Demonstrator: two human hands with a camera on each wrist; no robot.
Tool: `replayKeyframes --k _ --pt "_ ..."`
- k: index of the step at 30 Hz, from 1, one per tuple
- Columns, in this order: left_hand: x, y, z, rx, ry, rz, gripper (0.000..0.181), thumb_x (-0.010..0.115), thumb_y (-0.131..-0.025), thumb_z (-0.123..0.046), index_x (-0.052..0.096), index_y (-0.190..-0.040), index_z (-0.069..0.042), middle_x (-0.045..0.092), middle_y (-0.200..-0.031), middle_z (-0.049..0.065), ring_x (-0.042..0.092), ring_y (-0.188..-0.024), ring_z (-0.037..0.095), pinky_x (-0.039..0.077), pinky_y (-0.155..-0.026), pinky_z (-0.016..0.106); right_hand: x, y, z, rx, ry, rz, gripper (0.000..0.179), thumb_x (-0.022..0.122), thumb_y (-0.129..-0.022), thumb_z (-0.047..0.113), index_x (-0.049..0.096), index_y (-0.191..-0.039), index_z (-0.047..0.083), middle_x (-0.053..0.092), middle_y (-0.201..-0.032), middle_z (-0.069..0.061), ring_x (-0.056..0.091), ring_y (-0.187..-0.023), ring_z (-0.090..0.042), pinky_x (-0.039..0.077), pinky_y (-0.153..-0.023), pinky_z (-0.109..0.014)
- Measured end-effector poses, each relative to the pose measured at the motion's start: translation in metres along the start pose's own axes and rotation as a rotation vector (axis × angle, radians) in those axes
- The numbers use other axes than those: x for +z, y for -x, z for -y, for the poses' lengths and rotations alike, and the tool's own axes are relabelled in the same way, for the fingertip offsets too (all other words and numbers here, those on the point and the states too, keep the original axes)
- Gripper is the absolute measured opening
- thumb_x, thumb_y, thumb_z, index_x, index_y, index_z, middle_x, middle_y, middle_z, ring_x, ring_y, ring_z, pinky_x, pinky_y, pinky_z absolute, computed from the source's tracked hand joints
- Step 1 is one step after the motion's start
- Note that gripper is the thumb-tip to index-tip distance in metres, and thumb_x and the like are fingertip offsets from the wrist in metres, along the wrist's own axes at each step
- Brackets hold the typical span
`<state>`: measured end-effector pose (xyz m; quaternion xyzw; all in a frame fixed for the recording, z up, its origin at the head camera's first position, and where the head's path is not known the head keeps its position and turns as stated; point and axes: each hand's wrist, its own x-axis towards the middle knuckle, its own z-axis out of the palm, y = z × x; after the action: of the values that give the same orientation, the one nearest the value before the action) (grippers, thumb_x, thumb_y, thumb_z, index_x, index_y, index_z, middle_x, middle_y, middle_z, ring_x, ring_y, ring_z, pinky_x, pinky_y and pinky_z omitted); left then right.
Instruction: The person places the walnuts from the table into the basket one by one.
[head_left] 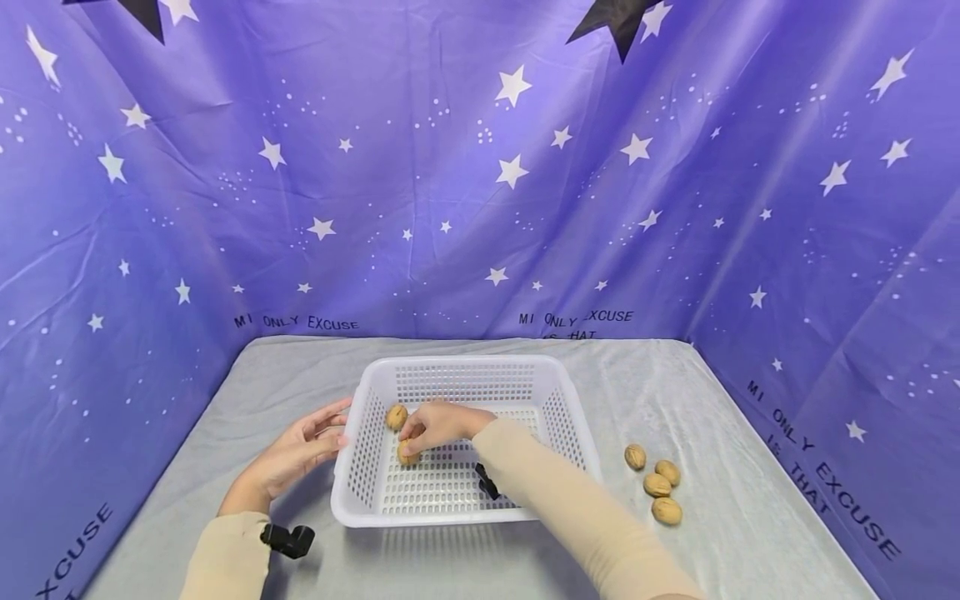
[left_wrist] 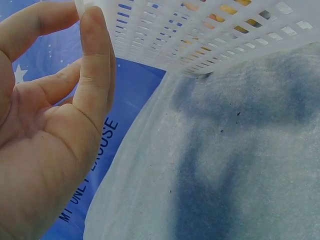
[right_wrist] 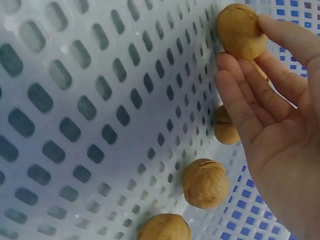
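In the head view my right hand (head_left: pixel 442 423) reaches into a white perforated plastic basket (head_left: pixel 480 521). Its thumb and fingertips pinch a walnut (right_wrist: pixel 242 31) low over the basket floor, near the left end. A second walnut (head_left: pixel 397 417) lies just beyond it. The right wrist view shows more walnuts along the basket wall, among them one walnut (right_wrist: pixel 206 183) below the hand; the hand hides some of these from the head camera. My left hand (head_left: pixel 303 446) is outside the basket on the left, its fingers loosely extended and the fingertips touching the rim.
Several loose walnuts (head_left: pixel 657 485) lie grouped on the grey cloth-covered table (head_left: pixel 720 417) to the right of the basket. A purple star-printed curtain (head_left: pixel 450 167) encloses the back and both sides. Small black wrist mounts (head_left: pixel 288 540) sit on the sleeves.
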<state>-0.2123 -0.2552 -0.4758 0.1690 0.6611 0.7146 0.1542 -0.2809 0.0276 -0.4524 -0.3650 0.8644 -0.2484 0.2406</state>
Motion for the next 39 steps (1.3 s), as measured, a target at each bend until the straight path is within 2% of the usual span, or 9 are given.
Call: replayKeyframes --k 12,17,22,27,32,39 --pt "0.001 0.000 -0.002 0.008 0.007 0.004 0.070 0.057 -0.097 0.006 0.018 -0.155 0.008 0.053 -0.130 0.014 0.064 -0.111 0.018 0.054 -0.095 0.035 -0.002 0.002 -0.001 0.024 -0.045 0.003 0.039 0.071 -0.093 0.038 0.071 -0.123 0.013 0.068 -0.101 0.013 0.060 -0.097 -0.003 0.048 -0.094 -0.026" --pt "0.001 0.000 -0.001 0.018 0.012 0.008 0.070 0.056 -0.097 0.007 0.018 -0.155 0.009 0.053 -0.131 0.014 0.063 -0.112 0.019 0.054 -0.095 0.035 -0.012 0.006 0.000 0.024 -0.055 0.005 0.041 0.071 -0.093 0.036 0.068 -0.126 0.010 0.068 -0.107 0.010 0.060 -0.099 -0.004 0.049 -0.093 -0.025" --pt "0.000 0.001 0.000 0.014 0.011 0.006 0.070 0.056 -0.096 0.006 0.018 -0.155 0.008 0.051 -0.134 0.017 0.062 -0.114 0.022 0.053 -0.096 0.036 -0.028 0.014 0.001 -0.006 -0.014 0.002 0.041 0.070 -0.094 0.033 0.067 -0.128 0.010 0.068 -0.113 0.007 0.061 -0.102 -0.005 0.050 -0.094 -0.026" --pt "0.000 0.001 0.003 0.016 0.009 0.003 0.071 0.056 -0.096 0.007 0.017 -0.155 0.008 0.050 -0.136 0.018 0.062 -0.115 0.022 0.053 -0.097 0.036 -0.049 0.029 0.001 -0.005 0.016 -0.023 0.043 0.070 -0.094 0.036 0.067 -0.129 0.011 0.069 -0.113 0.006 0.061 -0.102 -0.006 0.050 -0.095 -0.028" --pt "-0.001 0.000 0.005 0.022 0.011 0.007 0.069 0.055 -0.097 0.007 0.018 -0.156 0.008 0.049 -0.136 0.018 0.061 -0.115 0.022 0.053 -0.097 0.036 -0.069 0.053 0.000 0.003 0.025 -0.053 0.042 0.069 -0.094 0.036 0.066 -0.130 0.013 0.068 -0.115 0.006 0.061 -0.103 -0.006 0.050 -0.096 -0.030" --pt "0.001 0.001 0.005 0.019 0.018 0.000 0.069 0.056 -0.096 0.007 0.020 -0.156 0.007 0.051 -0.134 0.016 0.062 -0.115 0.021 0.053 -0.097 0.036 -0.091 0.089 -0.012 -0.067 0.082 -0.118 0.036 0.066 -0.097 0.028 0.066 -0.129 0.011 0.069 -0.120 -0.001 0.063 -0.107 -0.011 0.049 -0.098 -0.035"
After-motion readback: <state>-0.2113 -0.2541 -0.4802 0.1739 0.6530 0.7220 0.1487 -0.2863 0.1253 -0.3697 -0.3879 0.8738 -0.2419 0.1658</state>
